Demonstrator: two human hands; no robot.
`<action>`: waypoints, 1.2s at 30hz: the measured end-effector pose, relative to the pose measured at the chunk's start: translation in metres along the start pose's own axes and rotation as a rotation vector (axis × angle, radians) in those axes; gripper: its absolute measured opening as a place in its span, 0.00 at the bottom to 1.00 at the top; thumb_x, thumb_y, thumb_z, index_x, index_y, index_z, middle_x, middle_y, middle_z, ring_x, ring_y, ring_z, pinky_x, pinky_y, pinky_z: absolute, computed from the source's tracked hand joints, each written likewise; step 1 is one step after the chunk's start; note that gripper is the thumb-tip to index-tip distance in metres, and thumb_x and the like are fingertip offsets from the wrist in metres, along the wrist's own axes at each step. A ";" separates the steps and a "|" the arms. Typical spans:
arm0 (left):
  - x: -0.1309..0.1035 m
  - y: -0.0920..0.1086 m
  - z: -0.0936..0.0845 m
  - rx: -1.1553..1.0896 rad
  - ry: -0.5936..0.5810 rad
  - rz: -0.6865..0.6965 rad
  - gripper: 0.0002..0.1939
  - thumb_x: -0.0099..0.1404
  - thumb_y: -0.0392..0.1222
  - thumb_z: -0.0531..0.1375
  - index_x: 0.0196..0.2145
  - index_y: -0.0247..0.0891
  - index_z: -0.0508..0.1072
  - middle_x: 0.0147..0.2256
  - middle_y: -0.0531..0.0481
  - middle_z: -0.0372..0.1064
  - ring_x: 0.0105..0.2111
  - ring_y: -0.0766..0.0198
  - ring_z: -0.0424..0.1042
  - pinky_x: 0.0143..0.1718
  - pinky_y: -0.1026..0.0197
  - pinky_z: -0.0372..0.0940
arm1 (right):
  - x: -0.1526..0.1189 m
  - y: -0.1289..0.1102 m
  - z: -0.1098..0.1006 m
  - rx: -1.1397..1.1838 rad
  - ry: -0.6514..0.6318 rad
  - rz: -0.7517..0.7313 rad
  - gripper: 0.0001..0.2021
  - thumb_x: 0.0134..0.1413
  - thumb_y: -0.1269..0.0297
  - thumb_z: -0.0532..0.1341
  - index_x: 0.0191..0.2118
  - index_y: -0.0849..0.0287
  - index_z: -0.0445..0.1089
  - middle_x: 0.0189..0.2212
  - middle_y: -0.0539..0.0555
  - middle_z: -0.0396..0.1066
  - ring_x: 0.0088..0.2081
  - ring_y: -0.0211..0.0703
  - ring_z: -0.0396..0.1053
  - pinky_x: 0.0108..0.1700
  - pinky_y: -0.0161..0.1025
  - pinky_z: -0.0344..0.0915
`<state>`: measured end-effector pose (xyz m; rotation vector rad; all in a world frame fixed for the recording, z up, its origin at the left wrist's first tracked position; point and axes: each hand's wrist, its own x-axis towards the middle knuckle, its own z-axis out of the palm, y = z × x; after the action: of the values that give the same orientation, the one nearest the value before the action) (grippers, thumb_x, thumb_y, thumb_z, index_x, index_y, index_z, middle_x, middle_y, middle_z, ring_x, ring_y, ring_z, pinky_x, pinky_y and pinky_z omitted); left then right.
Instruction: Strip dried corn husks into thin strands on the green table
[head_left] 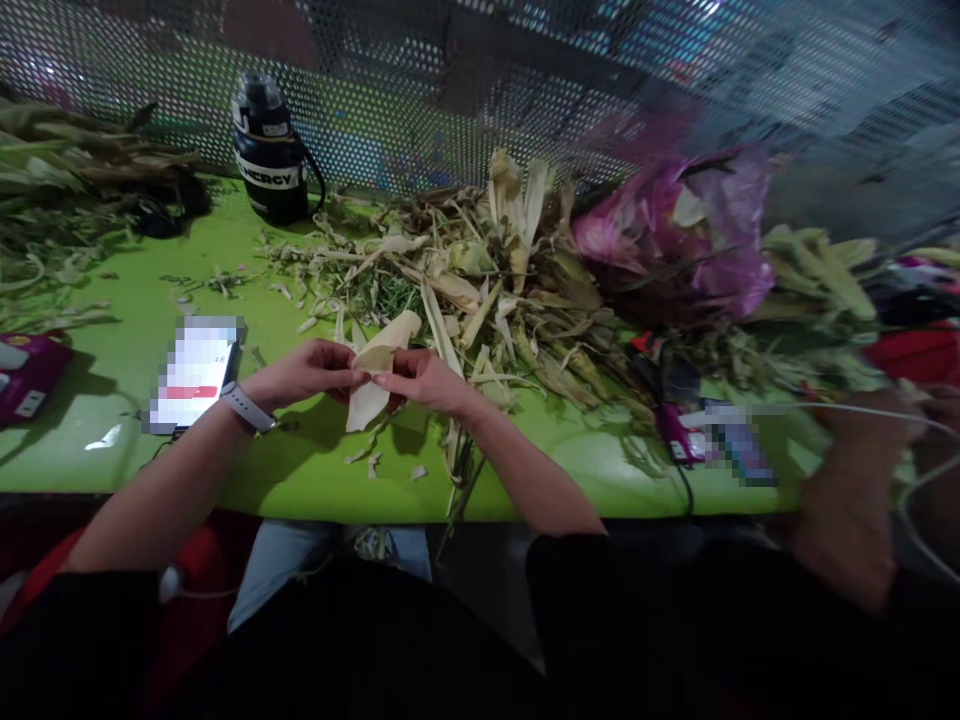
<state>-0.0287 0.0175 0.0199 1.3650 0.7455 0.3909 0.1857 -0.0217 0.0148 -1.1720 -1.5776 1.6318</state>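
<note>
- One corn husk [367, 403], pale cream, thin and curved, is at the middle of the frame.
- The left hand [319, 368] and the right hand [420, 378] both pinch it.
- Behind it lies a heap of dry husks [457, 275].
- At upper left stands one black bottle [274, 200]; "NERGY" is readable on its white band [268, 176].
- Two phones [196, 375] appear, left and right, both pixelated.

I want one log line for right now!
left hand: pinching pale husk | right hand: pinching same husk | husk pile: beyond hands | bottle: upright, back of green table
</note>
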 end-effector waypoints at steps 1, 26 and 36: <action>0.000 0.000 0.000 0.011 -0.003 0.004 0.16 0.56 0.48 0.68 0.33 0.31 0.76 0.30 0.47 0.75 0.28 0.67 0.74 0.32 0.63 0.72 | 0.000 0.000 0.000 -0.014 0.000 -0.001 0.17 0.51 0.54 0.65 0.38 0.65 0.73 0.29 0.54 0.74 0.26 0.35 0.69 0.29 0.35 0.71; -0.003 0.003 0.017 0.826 0.240 0.249 0.11 0.64 0.40 0.55 0.25 0.36 0.66 0.21 0.52 0.64 0.21 0.70 0.59 0.24 0.65 0.52 | 0.000 -0.001 0.005 -0.669 0.139 -0.106 0.10 0.58 0.63 0.56 0.31 0.62 0.70 0.22 0.50 0.70 0.23 0.35 0.64 0.28 0.33 0.57; -0.003 0.003 0.032 1.132 0.417 0.194 0.09 0.65 0.37 0.53 0.28 0.36 0.68 0.23 0.48 0.68 0.22 0.65 0.61 0.25 0.62 0.51 | 0.005 0.003 0.020 -1.019 0.373 -0.093 0.11 0.60 0.63 0.53 0.30 0.60 0.69 0.24 0.54 0.72 0.25 0.40 0.67 0.31 0.36 0.58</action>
<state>-0.0086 -0.0073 0.0249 2.4716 1.2753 0.4253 0.1661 -0.0275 0.0093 -1.7033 -2.1923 0.4151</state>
